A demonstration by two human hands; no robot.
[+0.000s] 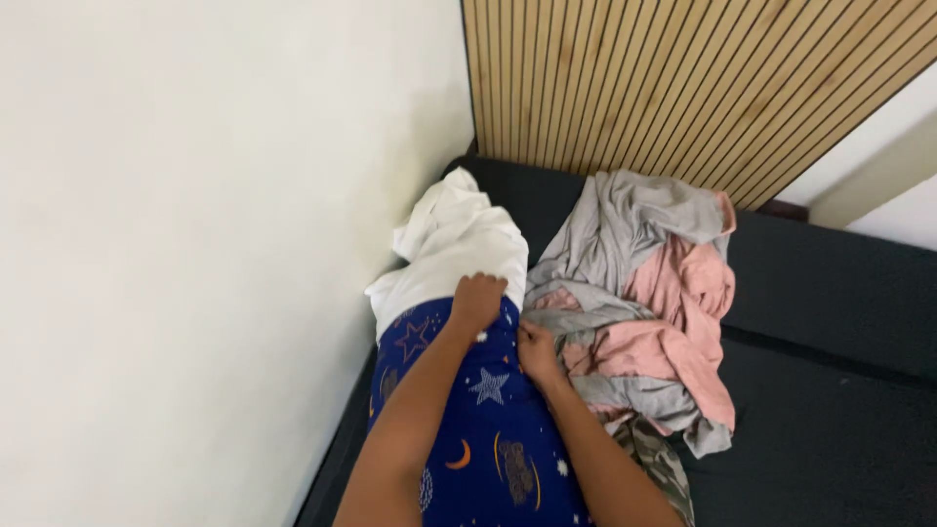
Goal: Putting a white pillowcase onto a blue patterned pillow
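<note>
The left hand is clenched, fingers curled down over the top edge of a blue star-and-moon printed cloth, right where that edge meets a white garment. The right hand is bunched too, pinching the same blue cloth at its right border, knuckles turned toward the pile beside it. Both grips sit close together near the cloth's far end, so the step in hand looks like gathering or straightening the upper edge of the blue piece; a next move would call for both hands pulling evenly so the fabric does not skew. The blue cloth runs from under the fingers back toward the person, beneath both forearms. The white garment lies just beyond the left fingers, pushed into the corner against a pale wall. Right of the right hand, touching the blue cloth, lies a heap of grey and pink clothes on a dark mattress, below a slatted wooden panel.
</note>
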